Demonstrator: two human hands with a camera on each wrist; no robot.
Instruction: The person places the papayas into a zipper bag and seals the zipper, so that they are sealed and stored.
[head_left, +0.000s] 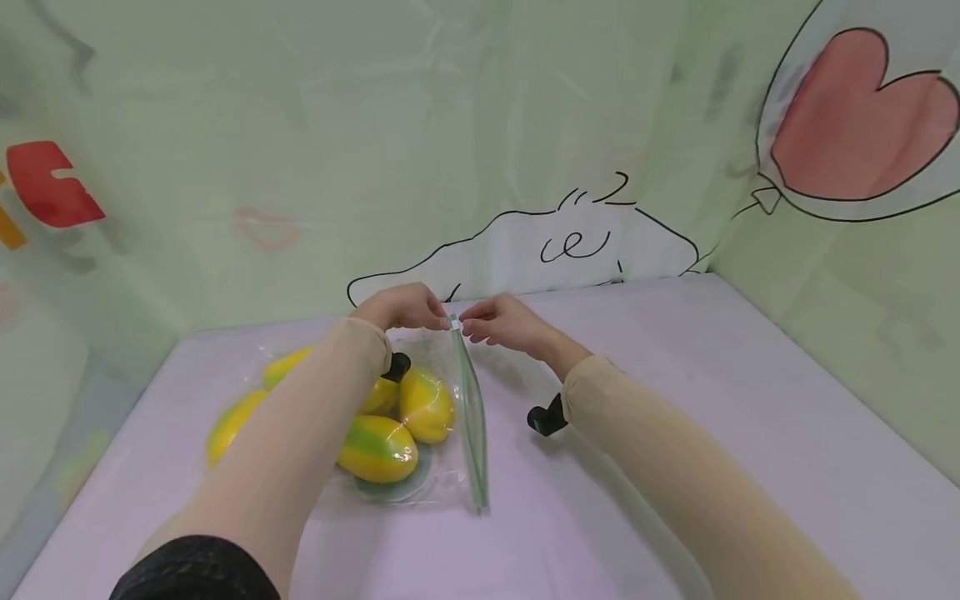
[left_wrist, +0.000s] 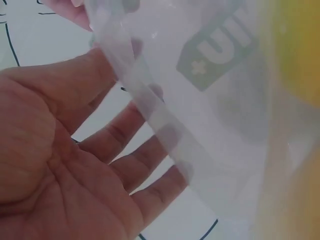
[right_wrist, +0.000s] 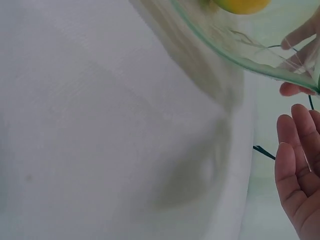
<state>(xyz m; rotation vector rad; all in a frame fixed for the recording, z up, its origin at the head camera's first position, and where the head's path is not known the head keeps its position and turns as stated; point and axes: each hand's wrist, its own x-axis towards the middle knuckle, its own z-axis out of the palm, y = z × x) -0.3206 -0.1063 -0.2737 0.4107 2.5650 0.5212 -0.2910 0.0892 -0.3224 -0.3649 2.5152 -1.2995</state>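
Observation:
In the head view a clear zip bag (head_left: pixel 450 483) with a green seal strip (head_left: pixel 472 417) lies on the table, holding several yellow-green mangoes (head_left: pixel 427 404). My left hand (head_left: pixel 405 307) pinches the far end of the bag's mouth between thumb and forefinger. Its other fingers (left_wrist: pixel 145 165) spread behind the thin plastic in the left wrist view. My right hand (head_left: pixel 513 323) faces it, fingertips right at the small white slider (head_left: pixel 454 324) at the strip's far end. Whether they pinch it I cannot tell; the right wrist view shows loosely bent fingers (right_wrist: pixel 287 160) close below the strip's end.
A pale round disc (head_left: pixel 408 492) shows under the nearest mango. The pale lilac table (head_left: pixel 600 533) ends against a green cloth backdrop (head_left: pixel 375 125) with drawings on it. Black wrist cameras (head_left: pixel 547 417) stick out from the sleeves.

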